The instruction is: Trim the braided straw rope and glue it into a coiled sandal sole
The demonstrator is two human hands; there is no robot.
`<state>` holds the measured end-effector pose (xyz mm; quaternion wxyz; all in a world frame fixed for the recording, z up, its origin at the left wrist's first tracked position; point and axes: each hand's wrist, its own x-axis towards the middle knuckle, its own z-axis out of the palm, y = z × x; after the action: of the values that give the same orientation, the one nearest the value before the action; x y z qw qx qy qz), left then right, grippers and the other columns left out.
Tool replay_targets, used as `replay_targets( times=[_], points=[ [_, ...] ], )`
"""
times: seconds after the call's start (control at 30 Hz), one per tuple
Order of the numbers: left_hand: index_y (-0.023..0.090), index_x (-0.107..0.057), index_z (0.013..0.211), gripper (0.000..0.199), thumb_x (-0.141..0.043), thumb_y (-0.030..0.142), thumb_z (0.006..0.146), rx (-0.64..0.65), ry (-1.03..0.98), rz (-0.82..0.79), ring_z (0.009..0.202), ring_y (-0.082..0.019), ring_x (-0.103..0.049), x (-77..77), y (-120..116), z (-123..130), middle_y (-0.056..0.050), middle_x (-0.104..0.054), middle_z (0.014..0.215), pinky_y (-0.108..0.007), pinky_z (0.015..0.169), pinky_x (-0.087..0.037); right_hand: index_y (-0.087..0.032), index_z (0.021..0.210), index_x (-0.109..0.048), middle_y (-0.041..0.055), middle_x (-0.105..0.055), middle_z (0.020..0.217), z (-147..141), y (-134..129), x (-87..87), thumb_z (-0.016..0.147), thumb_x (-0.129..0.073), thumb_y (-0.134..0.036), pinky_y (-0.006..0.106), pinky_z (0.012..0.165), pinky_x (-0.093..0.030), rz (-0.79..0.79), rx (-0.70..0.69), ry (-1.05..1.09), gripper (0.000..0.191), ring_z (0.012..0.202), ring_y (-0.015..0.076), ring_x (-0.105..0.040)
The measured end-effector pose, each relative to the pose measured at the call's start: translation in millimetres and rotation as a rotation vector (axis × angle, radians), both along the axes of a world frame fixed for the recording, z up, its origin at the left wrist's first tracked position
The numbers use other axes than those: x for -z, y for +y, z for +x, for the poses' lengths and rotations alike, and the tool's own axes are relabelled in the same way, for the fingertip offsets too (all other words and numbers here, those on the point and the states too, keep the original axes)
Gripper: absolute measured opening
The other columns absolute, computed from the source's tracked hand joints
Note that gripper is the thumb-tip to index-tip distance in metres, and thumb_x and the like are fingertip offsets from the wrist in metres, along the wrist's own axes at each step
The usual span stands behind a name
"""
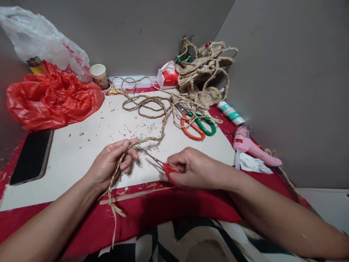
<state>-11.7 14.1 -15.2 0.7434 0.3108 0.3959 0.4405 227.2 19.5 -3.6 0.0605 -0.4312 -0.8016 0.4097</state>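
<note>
A braided straw cord [150, 139] runs from the coils on the white board down through my left hand [116, 162], whose fingers are closed around it. Its frayed, knotted end hangs below that hand, over the red cloth. My right hand [188, 168] grips small scissors with red handles [168, 171]. Their narrow blades point left toward the cord, close to the fingertips of my left hand. A thin strand lies near the blade tips; whether the blades touch it is too small to tell.
Large scissors [193, 131] with orange and green handles lie behind my right hand. Around the white board [89, 153] are a phone [32, 155], red bag [54, 100], paper cup [99, 75], woven straw pile [199, 72] and pink glue gun [255, 149].
</note>
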Motion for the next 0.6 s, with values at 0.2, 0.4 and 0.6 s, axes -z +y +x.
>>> replay_targets(
  times=[0.2, 0.4, 0.6],
  points=[
    [0.013, -0.068, 0.100, 0.018, -0.064, 0.021, 0.085, 0.017, -0.055, 0.007, 0.039, -0.004, -0.040, -0.7, -1.1, -0.7, -0.004, -0.069, 0.068, -0.016, 0.038, -0.041, -0.019, 0.059, -0.040, -0.0080, -0.031, 0.053, -9.7, 5.2, 4.3, 0.078, -0.066, -0.053, 0.022, 0.047, -0.020, -0.348, 0.100, 0.202, 0.047, 0.051, 0.0068, -0.026],
    [0.014, -0.065, 0.094, 0.014, -0.064, 0.024, 0.085, 0.089, -0.028, 0.005, 0.040, -0.005, -0.043, -1.1, -2.0, -0.2, -0.006, -0.070, 0.072, -0.017, 0.039, -0.040, -0.020, 0.055, -0.035, -0.0088, -0.025, 0.051, -13.0, 7.3, 7.8, 0.075, -0.067, -0.061, 0.022, 0.045, -0.015, -0.347, 0.261, 0.415, 0.056, 0.049, 0.0056, -0.021],
    [0.010, -0.069, 0.097, 0.021, -0.063, 0.026, 0.085, 0.099, -0.020, -0.021, 0.040, -0.003, -0.041, 0.3, -0.6, -0.8, -0.005, -0.069, 0.075, -0.016, 0.039, -0.037, -0.020, 0.053, -0.034, -0.0089, -0.024, 0.050, -12.4, 7.7, 0.6, 0.070, -0.070, -0.062, 0.021, 0.044, -0.016, -0.215, 0.415, 0.461, 0.058, 0.048, 0.0051, -0.021]
  ],
)
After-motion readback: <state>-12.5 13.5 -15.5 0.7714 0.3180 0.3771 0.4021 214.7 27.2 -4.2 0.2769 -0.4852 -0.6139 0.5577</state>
